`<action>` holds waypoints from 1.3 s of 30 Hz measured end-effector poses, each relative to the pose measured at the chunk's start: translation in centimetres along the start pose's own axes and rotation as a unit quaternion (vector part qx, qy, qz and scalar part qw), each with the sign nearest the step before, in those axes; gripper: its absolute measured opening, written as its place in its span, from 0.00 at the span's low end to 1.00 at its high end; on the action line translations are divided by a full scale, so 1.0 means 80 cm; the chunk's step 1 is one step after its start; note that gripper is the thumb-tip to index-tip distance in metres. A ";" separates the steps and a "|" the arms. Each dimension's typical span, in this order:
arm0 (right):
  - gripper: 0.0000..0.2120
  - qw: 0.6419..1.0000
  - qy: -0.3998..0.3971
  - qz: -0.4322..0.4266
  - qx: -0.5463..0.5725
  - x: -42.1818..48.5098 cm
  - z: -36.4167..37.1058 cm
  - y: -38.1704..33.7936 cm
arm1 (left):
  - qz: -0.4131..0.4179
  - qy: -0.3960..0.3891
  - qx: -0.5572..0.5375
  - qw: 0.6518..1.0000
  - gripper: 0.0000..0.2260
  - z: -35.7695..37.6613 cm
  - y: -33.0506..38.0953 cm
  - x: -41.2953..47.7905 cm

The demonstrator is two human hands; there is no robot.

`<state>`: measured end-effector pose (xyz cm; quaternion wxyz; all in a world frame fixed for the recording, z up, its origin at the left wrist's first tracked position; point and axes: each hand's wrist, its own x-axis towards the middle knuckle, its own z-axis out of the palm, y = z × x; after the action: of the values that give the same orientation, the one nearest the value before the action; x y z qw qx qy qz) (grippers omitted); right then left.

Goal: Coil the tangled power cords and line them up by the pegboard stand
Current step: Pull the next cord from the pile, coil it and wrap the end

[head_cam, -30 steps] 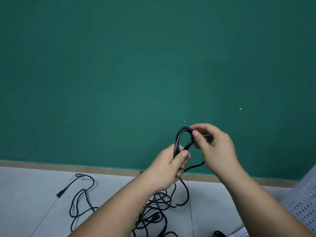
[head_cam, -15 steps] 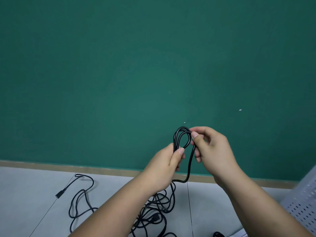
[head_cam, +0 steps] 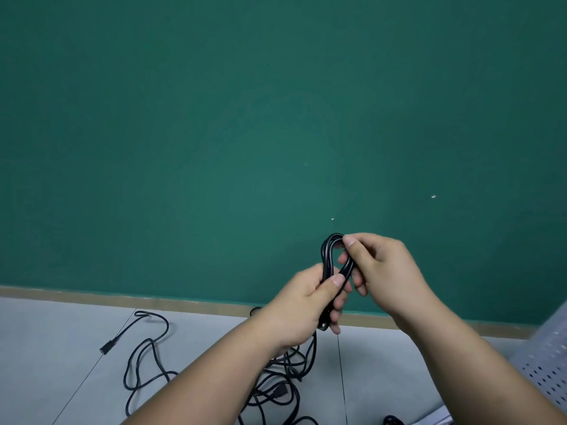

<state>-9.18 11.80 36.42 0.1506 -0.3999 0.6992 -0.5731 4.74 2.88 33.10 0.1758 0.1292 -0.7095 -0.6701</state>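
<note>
Loops of black power cord make a small coil held up just right of the frame's centre, against the green wall. The left hand grips its lower end with the thumb curled over the strands, and the right hand pinches the top bend. Below them, at the bottom centre, a tangle of cords lies on the floor, one plug trailing off to the lower left. The pegboard stand shows at the lower right edge. The stiff loops could spring apart if either grip eases. The tail probably runs down into the tangle, so pulling up more slack might snag there and tighten a knot. No brand, label or writing can be read anywhere.
</note>
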 end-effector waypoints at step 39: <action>0.06 0.944 -0.236 -0.065 -0.220 -0.021 0.016 0.002 | 0.061 0.422 0.149 0.892 0.05 -0.156 -0.001 0.020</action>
<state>-7.34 12.17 35.49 0.1823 -0.5917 0.7246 -0.3027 8.54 -9.14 33.61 0.4783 0.3809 -0.6665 -0.4266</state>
